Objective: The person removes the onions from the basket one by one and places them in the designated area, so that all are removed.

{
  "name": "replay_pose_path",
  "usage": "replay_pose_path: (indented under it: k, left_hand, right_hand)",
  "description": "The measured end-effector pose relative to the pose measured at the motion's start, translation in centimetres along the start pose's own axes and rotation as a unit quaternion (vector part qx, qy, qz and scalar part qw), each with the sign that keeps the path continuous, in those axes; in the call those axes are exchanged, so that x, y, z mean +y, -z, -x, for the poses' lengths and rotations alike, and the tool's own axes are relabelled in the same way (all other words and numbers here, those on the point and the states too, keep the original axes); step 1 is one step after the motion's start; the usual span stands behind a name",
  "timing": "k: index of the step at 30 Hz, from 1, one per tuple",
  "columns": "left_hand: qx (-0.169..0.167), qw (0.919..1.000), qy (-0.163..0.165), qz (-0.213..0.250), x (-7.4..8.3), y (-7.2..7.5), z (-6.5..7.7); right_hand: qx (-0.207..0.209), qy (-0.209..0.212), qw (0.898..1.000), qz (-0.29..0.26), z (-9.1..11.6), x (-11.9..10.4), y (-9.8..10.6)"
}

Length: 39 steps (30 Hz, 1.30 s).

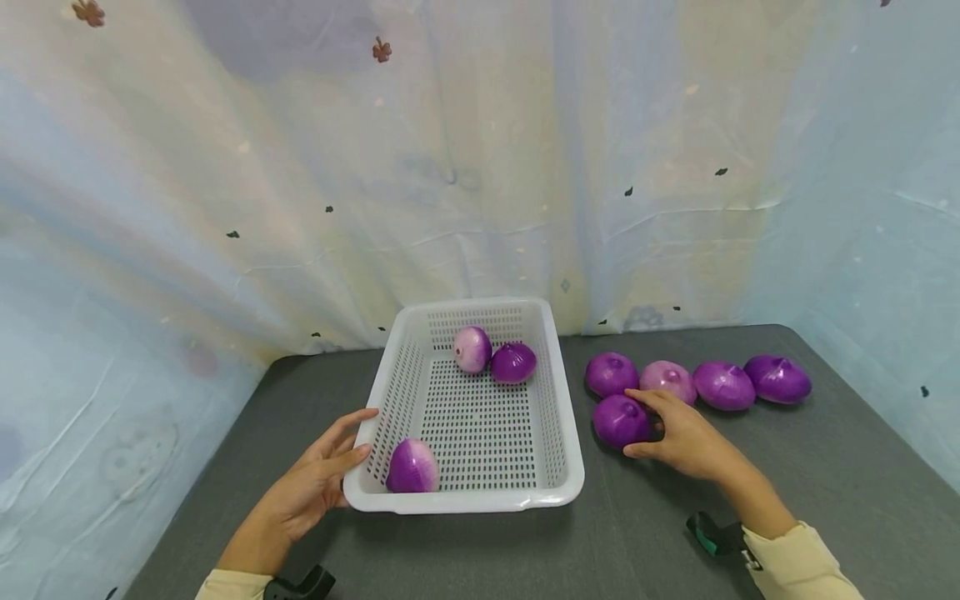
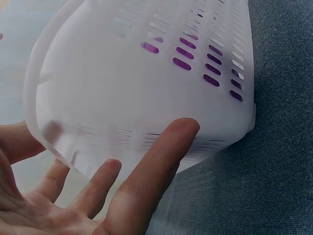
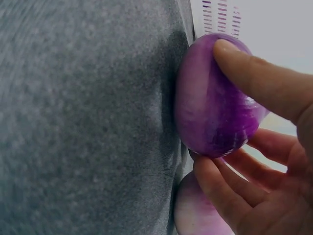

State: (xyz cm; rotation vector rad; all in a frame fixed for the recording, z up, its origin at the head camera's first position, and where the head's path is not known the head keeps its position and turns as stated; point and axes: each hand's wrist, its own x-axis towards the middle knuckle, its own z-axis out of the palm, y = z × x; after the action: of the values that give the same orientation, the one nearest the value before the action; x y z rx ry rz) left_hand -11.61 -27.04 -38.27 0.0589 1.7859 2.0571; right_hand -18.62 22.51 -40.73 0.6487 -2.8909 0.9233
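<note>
My right hand (image 1: pixel 678 437) pinches a glossy purple onion (image 1: pixel 621 421) on the grey table, right of the basket. In the right wrist view the thumb lies on one side of this onion (image 3: pixel 210 98) and the fingertips on the other. A pale-purple onion (image 3: pixel 195 205) shows just past those fingers. At the near left side of a white slotted plastic basket (image 1: pixel 480 502), my left hand (image 1: pixel 318 475) touches the rim with its fingers spread. From the left wrist, the basket wall (image 2: pixel 112 88) hides most of its contents. Inside lie a two-tone onion (image 1: pixel 472 349), a dark purple onion (image 1: pixel 513 363) and a purple-and-white onion (image 1: pixel 412 467).
Several more onions sit in a row behind the right hand: one purple (image 1: pixel 611 374), one pinkish (image 1: pixel 667 381), and purple ones (image 1: pixel 724 386) farther right. The grey tabletop (image 1: pixel 637 533) ends at a pale patterned curtain (image 1: pixel 487 167) hanging along the back and sides.
</note>
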Motion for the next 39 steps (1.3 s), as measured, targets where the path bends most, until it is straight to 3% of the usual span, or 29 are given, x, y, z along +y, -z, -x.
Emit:
replay_pose_path:
  k: [24, 32, 39]
  left_hand:
    - [-0.001, 1.0, 0.003, 0.001, 0.0, -0.1, 0.0]
    - [0.005, 1.0, 0.007, -0.003, -0.2, 0.0, 0.0]
    - [0.0, 1.0, 0.002, -0.003, -0.2, -0.1, -0.1]
  right_hand:
    - [-0.009, 0.005, 1.0, 0.006, 0.2, -0.6, 0.7]
    - [-0.006, 0.03, 1.0, 0.003, -0.1, -4.8, 2.9]
    - [-0.038, 0.061, 0.997, -0.011, -4.0, -9.9, 4.0]
